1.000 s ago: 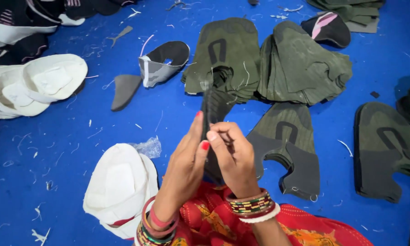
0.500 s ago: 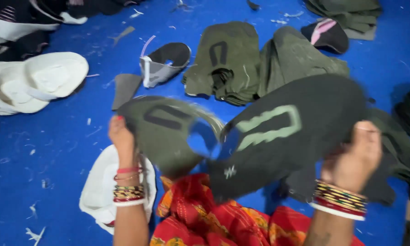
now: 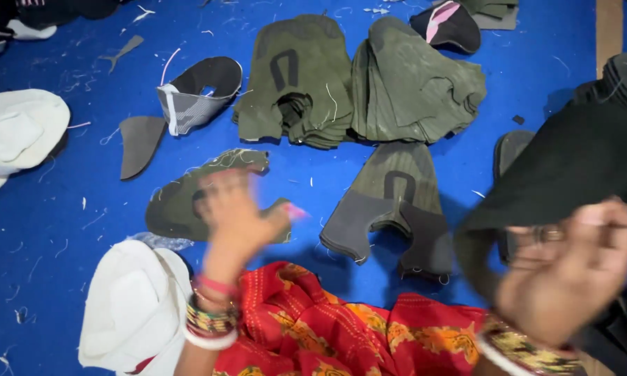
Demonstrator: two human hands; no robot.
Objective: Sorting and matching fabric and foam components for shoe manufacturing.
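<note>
Fingers of my left hand (image 3: 238, 221) were spread loose, gripping nothing, over a flat olive-green knitted shoe upper (image 3: 181, 202) that lay on the blue floor covering (image 3: 70, 230) just in front of my knees. My right hand (image 3: 561, 278), blurred by motion, was closed around a dark olive knitted upper piece (image 3: 571, 160), pinching its lower edge and holding it up off the floor at my right side. Between the two hands lay another olive and grey knitted upper (image 3: 390, 202), flat and apart from both. Beyond it sat two stacks of olive knitted uppers (image 3: 355, 83), side by side and touching. A white moulded cup-shaped piece (image 3: 129, 306) rested just beside my left wrist, against my red patterned garment (image 3: 327, 334). Loose thread scraps dotted the blue covering around everything.
</note>
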